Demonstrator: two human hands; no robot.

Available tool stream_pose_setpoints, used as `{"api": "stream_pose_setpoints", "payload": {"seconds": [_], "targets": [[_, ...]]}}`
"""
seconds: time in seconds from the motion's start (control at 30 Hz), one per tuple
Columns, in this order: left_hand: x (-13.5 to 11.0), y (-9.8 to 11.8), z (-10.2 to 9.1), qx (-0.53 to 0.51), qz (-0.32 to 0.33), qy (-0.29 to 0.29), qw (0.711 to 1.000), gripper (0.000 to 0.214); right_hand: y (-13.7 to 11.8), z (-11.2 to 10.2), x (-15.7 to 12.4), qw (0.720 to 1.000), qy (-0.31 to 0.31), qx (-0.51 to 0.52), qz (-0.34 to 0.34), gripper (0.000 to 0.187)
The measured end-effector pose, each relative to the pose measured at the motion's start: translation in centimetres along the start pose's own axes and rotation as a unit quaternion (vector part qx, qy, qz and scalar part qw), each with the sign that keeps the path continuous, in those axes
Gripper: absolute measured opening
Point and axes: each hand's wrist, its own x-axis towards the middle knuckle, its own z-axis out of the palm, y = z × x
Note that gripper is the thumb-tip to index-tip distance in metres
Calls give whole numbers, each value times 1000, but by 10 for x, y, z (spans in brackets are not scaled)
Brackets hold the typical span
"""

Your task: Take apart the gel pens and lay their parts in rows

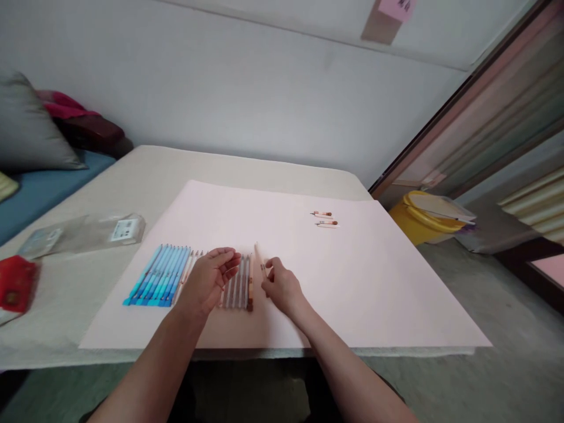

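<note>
A row of pens lies side by side on a pale pink sheet (pixel 361 276): several blue pens (pixel 158 275) on the left, several brown and grey pens (pixel 241 288) on the right. My left hand (pixel 210 277) hovers over the middle of the row, fingers loosely curled and apart, holding nothing. My right hand (pixel 282 286) pinches a light-coloured pen (pixel 259 258) just right of the row, its tip pointing away from me. Two more brown-capped pens (pixel 325 218) lie apart at the far side of the sheet.
The sheet covers a beige table (pixel 145 170). Clear plastic packaging (pixel 83 233) and a red packet (pixel 15 284) lie at the left. A yellow bucket (pixel 418 220) stands on the floor to the right. Cushions and a blue mat sit at the far left.
</note>
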Motion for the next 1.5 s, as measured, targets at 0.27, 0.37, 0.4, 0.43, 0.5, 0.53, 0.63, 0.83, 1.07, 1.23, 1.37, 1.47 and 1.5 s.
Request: {"api": "stream_pose_setpoints", "payload": {"seconds": [0.27, 0.37, 0.4, 0.43, 0.5, 0.53, 0.63, 0.83, 1.07, 1.23, 1.37, 1.47, 1.5], "targets": [[-9, -5, 18, -36, -49, -40, 997, 15, -11, -18, -13, 863, -184, 471, 11, 25], [-7, -6, 15, -32, -31, -86, 995, 17, -13, -15, -17, 829, -212, 516, 35, 21], [-6, -7, 14, -30, -27, -96, 995, 18, -13, -14, -18, 819, -221, 528, 39, 20], [-6, -8, 12, -29, -25, -105, 994, 19, -14, -13, -18, 808, -231, 540, 41, 20], [-5, -11, 11, -25, -26, -121, 992, 22, -15, -10, -19, 786, -259, 560, 38, 21], [-6, -12, 10, -22, -27, -126, 991, 24, -15, -9, -19, 776, -273, 567, 39, 21], [-8, -15, 11, -10, -32, -146, 989, 23, -18, -5, -20, 753, -294, 585, 65, 17], [-12, -17, 16, 11, -1, -161, 987, 15, -25, 1, -24, 820, -235, 520, 41, 39], [-9, -23, 19, 74, 71, -76, 992, 20, -30, -1, -27, 996, -11, -5, -92, 27], [-6, -27, 18, 106, 93, -38, 989, 23, -25, 2, -25, 996, 0, -22, -84, 27], [-8, -23, 19, -3, 12, -125, 992, 21, -21, -9, -21, 966, -102, 235, -38, 35], [-7, -21, 17, -34, -3, -153, 988, 25, -21, -18, -21, 940, -143, 307, -26, 34], [-7, -21, 16, -32, 1, -149, 988, 23, -21, -19, -22, 939, -144, 310, -28, 33]]}}
